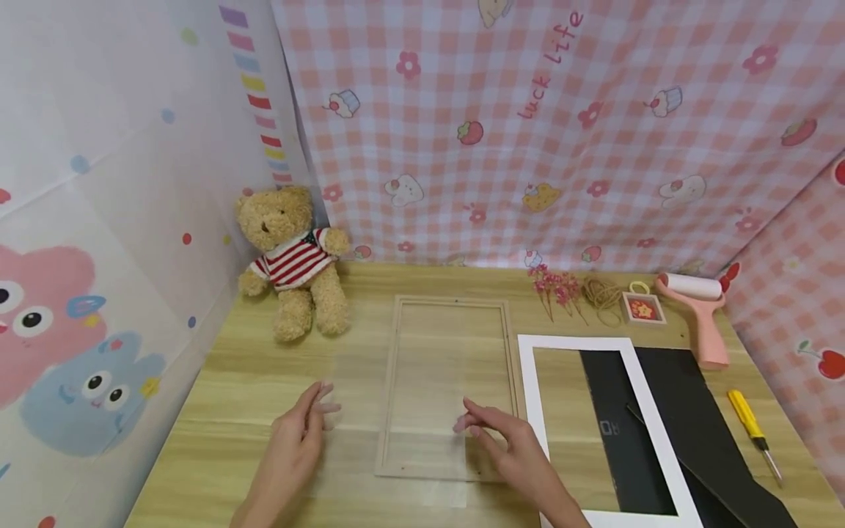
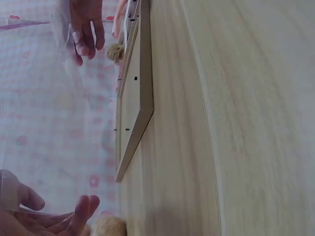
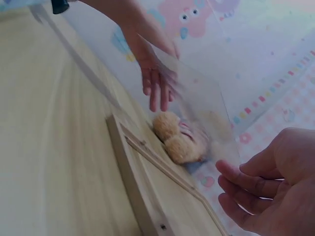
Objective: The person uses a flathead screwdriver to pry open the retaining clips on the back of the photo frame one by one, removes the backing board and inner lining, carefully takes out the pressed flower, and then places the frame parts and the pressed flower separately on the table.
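A thin, clear plastic-looking sheet (image 1: 359, 414) spans the space between both hands, above the tabletop. My left hand (image 1: 287, 447) holds its left edge, thumb on one side and fingers on the other, as the left wrist view shows. At the opposite edge, my right hand (image 3: 275, 187) pinches the sheet (image 3: 209, 103) between thumb and index finger. Beneath and behind the sheet lies a light wooden picture frame (image 1: 389, 389), flat on the table. Through the clear sheet the frame's left part stays visible. Small dark fittings dot the frame's edge (image 2: 146, 64).
Right of the frame lies a white mat (image 1: 587, 343) over a black backing board (image 1: 680, 381). A yellow screwdriver (image 1: 746, 418) and pink roller (image 1: 709, 330) sit at far right. Dried flowers (image 1: 561, 290), twine (image 1: 601, 293) and a small box (image 1: 643, 309) line the back; a teddy bear (image 1: 290, 260) sits back left.
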### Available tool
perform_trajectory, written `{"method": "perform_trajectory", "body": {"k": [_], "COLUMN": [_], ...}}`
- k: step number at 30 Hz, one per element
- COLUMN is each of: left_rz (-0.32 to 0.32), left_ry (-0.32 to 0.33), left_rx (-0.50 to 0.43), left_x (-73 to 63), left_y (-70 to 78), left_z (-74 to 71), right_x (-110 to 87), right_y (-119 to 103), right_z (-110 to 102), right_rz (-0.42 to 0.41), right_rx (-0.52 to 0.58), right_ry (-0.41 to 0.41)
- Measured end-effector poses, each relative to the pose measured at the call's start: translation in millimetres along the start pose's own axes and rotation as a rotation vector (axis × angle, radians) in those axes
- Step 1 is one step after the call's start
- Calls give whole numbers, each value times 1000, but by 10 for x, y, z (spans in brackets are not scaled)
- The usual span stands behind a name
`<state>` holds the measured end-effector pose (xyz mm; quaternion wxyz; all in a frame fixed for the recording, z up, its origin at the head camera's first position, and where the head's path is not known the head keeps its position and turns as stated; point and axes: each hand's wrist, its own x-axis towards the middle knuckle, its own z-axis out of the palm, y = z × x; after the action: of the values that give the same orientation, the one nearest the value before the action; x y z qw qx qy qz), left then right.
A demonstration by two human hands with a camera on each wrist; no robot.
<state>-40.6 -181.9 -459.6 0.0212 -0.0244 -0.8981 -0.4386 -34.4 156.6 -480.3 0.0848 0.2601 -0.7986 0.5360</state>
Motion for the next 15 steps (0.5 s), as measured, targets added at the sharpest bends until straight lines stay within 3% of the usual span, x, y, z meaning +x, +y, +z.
{"method": "perform_trajectory", "body": {"k": [3,8,12,15], "left_rz": [-52,-107,-84,-1], "left_ry": [-23,-21,11,84], "left_rx": [51,171,259,296], "left_x": [-84,-238,-374,-455], "left_y": [28,-67,-191,-301], "left_z": [-126,-340,-482,-540], "right_x": [-50,-97,-64,-32], "right_y": [-40,-109,-150,-167], "right_z": [81,224,328,392], "right_rz": [-35,-7,-23,-46], "right_rx": [46,145,195,233], "right_ry": [-27,-137,-250,-326]}}
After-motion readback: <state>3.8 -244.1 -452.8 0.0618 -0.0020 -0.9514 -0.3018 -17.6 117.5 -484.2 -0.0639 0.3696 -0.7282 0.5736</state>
